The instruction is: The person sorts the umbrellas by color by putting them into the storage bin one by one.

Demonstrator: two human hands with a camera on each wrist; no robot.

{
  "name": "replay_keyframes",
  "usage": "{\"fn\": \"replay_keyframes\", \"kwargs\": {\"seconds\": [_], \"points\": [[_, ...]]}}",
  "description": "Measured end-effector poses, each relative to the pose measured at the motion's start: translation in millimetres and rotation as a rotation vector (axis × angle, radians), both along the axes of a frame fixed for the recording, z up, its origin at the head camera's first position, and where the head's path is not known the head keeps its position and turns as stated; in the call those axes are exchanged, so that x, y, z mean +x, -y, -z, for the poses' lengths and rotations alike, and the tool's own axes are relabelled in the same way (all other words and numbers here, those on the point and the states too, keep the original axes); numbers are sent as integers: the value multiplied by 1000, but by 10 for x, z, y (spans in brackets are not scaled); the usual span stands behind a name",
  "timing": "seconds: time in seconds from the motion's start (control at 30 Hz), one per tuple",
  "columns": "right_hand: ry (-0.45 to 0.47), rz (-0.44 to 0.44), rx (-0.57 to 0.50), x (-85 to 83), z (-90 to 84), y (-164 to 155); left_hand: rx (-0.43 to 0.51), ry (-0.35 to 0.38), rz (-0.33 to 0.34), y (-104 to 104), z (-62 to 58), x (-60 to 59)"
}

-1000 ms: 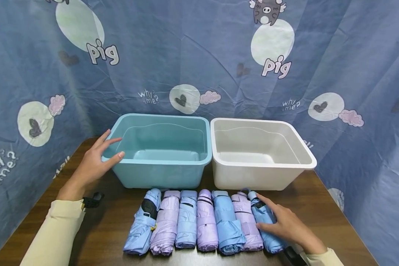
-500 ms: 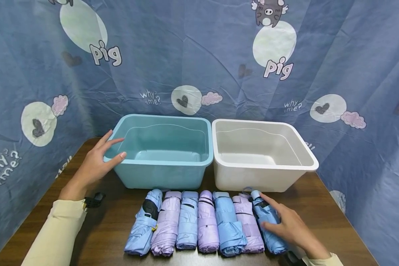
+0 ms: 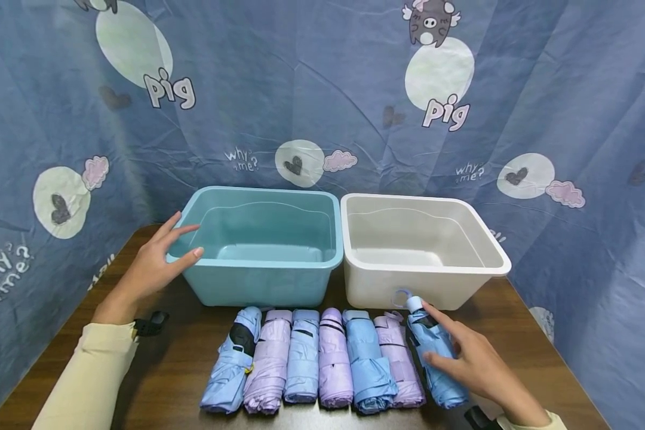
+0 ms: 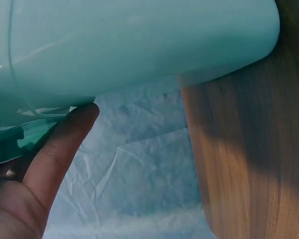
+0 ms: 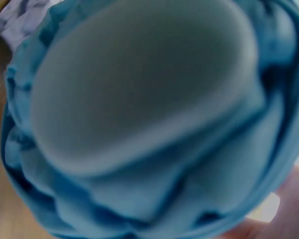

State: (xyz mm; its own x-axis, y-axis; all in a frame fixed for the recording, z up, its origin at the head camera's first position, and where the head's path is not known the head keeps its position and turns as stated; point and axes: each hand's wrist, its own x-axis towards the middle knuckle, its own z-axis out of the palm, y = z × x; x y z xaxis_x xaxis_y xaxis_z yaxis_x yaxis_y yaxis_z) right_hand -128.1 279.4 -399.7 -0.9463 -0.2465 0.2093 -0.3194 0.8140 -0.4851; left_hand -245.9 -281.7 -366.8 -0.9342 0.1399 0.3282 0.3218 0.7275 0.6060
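Nearest me, my right hand (image 3: 475,364) wraps around the folded blue fabric umbrella (image 3: 435,364) at the row's right end on the brown wooden table (image 3: 183,370), its long axis pointing away toward the white plastic tub (image 3: 424,280). Farther off, my left hand (image 3: 153,266) rests flat-fingered on the teal plastic tub (image 3: 263,278).

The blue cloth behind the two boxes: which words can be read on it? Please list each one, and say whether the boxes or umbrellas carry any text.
"pig": backdrop cloth, upper left and upper right.
"why me?": same cloth, centre and right; again at the left edge, distorted.
Teal box, white box, folded umbrellas: no readable text.
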Motion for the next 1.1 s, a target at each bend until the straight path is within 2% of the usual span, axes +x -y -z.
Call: {"fn": "replay_keyframes", "kwargs": {"seconds": [0.23, 0.5, 0.63, 0.8, 1.1], "points": [[15, -59, -83, 45, -186, 87, -7, 31, -3, 36, -39, 10], [71, -118, -176, 91, -410, 207, -17, 19, 10, 42, -71, -44], [24, -164, -159, 73, -543, 286, -42, 41, 22, 28, -55, -68], [-34, -225, -122, -15, -711, 420, -44, 63, 22, 39, -15, -64], [-19, -325, -157, -349, -977, 716, -11, 68, -3, 46, -22, -49]]}}
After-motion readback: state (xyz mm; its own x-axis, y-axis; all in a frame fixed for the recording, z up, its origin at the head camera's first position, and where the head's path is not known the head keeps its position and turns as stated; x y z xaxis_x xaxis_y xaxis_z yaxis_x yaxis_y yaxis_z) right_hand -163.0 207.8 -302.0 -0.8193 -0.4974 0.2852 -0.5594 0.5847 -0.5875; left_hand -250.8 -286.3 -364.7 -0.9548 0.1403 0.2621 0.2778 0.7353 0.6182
